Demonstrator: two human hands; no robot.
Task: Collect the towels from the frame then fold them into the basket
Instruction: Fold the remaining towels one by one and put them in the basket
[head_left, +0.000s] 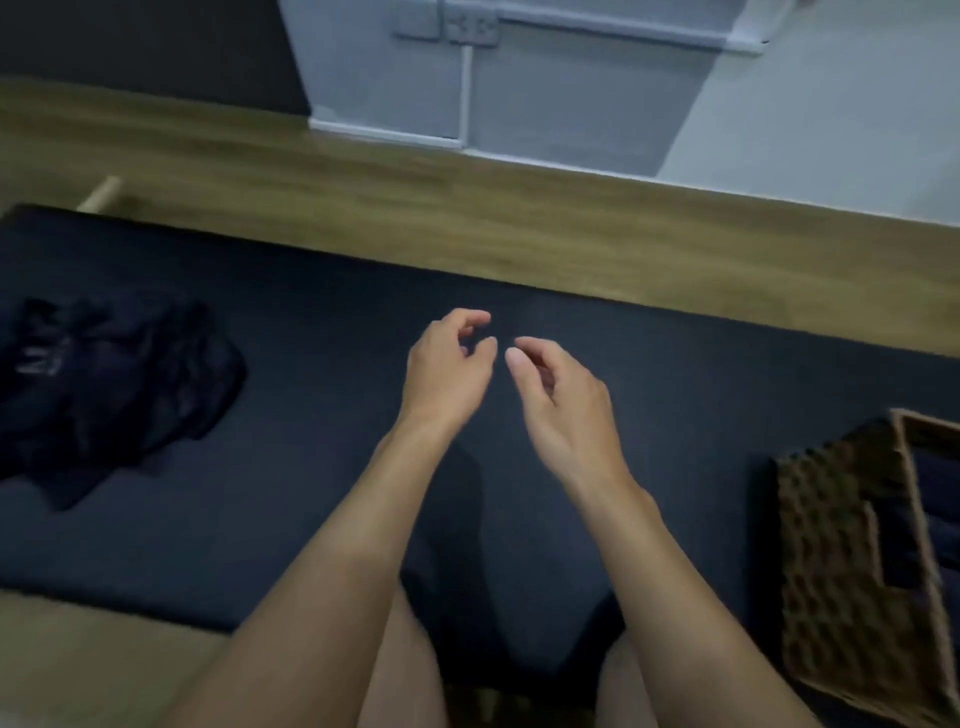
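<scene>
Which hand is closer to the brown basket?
The right hand: it hovers on the side of the woven basket, while the left hand is nearer the crumpled dark towels.

Materials noted: cloth, woven fibre, wood-grain flooring, painted wall.

Under the left hand (447, 364) and the right hand (561, 405) lies a dark mat (311, 467), matt and finely textured, cloth-like. Well out to the left of the left hand is a heap of towels (114, 384): dark, soft cloth, crumpled. To the right of the right hand stands a basket (831, 545) of brown woven fibre, rough and knobbly. Beyond the fingertips, the floor (467, 208) shows wood-grain planks, smooth with a low sheen. Past it, the wall (571, 104) is painted pale grey, matt, and carries a smooth white conduit (466, 93), apparently plastic.
</scene>
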